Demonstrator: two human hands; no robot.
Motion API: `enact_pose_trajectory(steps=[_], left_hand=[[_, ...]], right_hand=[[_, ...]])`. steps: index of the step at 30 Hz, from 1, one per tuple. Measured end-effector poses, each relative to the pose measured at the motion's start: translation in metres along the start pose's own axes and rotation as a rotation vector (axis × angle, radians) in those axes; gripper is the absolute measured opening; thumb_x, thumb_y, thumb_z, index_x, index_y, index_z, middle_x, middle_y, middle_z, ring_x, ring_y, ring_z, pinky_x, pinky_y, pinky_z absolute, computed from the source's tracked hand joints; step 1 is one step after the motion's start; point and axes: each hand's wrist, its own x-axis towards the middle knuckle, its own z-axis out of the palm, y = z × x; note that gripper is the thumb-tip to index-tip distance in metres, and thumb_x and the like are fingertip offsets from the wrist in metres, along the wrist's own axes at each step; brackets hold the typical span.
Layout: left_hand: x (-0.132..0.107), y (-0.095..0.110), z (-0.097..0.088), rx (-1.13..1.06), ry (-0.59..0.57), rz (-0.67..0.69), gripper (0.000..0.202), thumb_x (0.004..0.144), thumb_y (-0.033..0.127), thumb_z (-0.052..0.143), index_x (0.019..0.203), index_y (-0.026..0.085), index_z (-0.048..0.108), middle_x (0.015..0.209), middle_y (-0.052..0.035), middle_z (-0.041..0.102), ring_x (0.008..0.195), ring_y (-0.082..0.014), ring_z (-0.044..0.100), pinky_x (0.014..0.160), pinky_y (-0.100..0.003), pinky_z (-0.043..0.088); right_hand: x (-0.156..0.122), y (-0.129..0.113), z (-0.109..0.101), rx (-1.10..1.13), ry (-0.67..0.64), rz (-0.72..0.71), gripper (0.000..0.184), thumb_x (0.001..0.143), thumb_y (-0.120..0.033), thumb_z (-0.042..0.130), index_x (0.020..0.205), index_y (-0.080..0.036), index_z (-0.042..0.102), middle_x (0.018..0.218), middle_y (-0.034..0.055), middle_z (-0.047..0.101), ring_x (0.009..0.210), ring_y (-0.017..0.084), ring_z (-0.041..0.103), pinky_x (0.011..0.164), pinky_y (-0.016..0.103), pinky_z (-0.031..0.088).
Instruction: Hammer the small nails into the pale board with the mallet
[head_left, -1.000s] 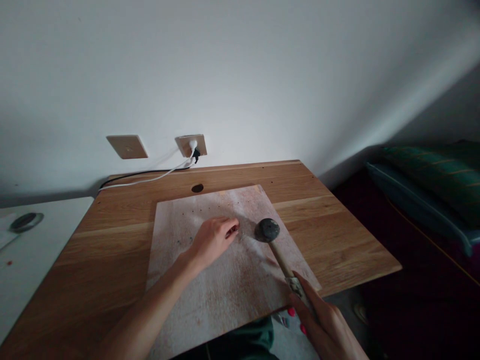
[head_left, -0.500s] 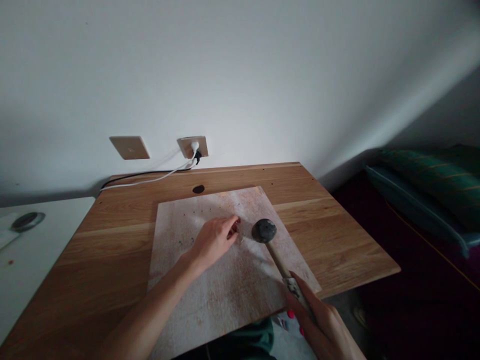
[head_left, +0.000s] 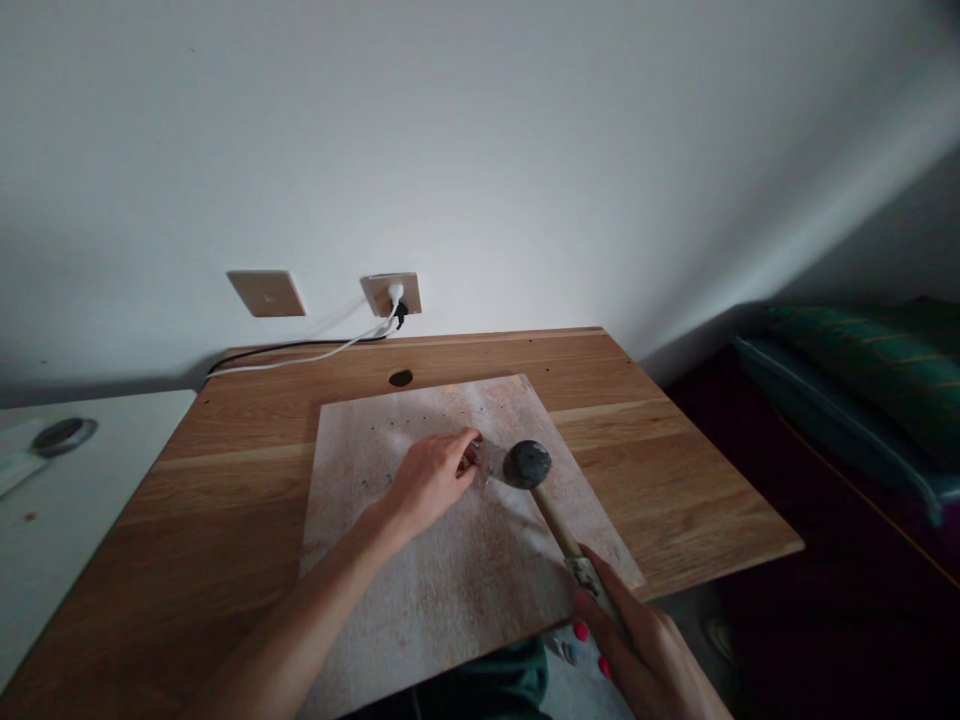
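Being gripped by the right hand [head_left: 649,645], a rubber mallet [head_left: 555,522] is held over a whitish board [head_left: 450,590]. Nearby, the left hand [head_left: 429,478] is curled; whether anything is pinched cannot be told. The board is supported by a wooden desk [head_left: 675,470].

No readable text
Dark marks [head_left: 583,573] on the mallet handle [head_left: 553,524] in my right grip [head_left: 637,640], near the board's [head_left: 450,600] front-right corner, are illegible.

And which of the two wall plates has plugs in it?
The right-hand wall plate, above the round hole in the tabletop: it holds a white plug and a black plug; the left-hand wall plate has none.
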Motion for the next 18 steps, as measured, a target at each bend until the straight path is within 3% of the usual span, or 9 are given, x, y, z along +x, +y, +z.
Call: enact_pose_trajectory(steps=[7,12,15,18], left_hand=[[-0.001,-0.001,0.001,-0.027,0.003,-0.009,0.038,0.086,0.006,0.076,0.120,0.020,0.067,0.094,-0.0024,0.082,0.085,-0.0211,0.079,0.082,-0.033,0.062],[-0.001,-0.005,0.006,-0.040,0.002,-0.017,0.043,0.087,0.009,0.078,0.128,0.019,0.067,0.094,-0.0023,0.082,0.085,-0.0209,0.079,0.085,-0.035,0.063],[-0.001,-0.006,0.007,-0.027,-0.001,-0.034,0.045,0.087,0.011,0.079,0.130,0.019,0.068,0.095,-0.0030,0.082,0.085,-0.0210,0.079,0.086,-0.034,0.063],[-0.002,-0.006,0.006,0.002,-0.010,-0.065,0.049,0.087,0.012,0.080,0.134,0.019,0.068,0.097,-0.0042,0.083,0.088,-0.0225,0.079,0.085,-0.034,0.063]], right_hand=[[-0.001,0.000,0.000,0.016,-0.036,-0.004,0.072,0.100,-0.065,0.055,0.153,-0.018,0.065,0.046,-0.0013,0.062,0.043,0.024,0.067,0.045,0.026,0.054],[-0.001,-0.014,-0.004,0.076,-0.063,0.026,0.076,0.101,-0.068,0.052,0.159,-0.018,0.059,0.046,-0.0025,0.058,0.039,0.021,0.063,0.041,0.025,0.051],[0.002,-0.026,-0.003,0.095,-0.049,-0.014,0.075,0.101,-0.068,0.053,0.155,-0.018,0.062,0.047,-0.0041,0.055,0.039,0.019,0.059,0.043,0.025,0.051],[0.006,-0.035,0.000,0.088,-0.080,-0.066,0.074,0.104,-0.068,0.048,0.154,-0.015,0.063,0.049,-0.0051,0.053,0.045,0.019,0.061,0.055,0.027,0.056]])
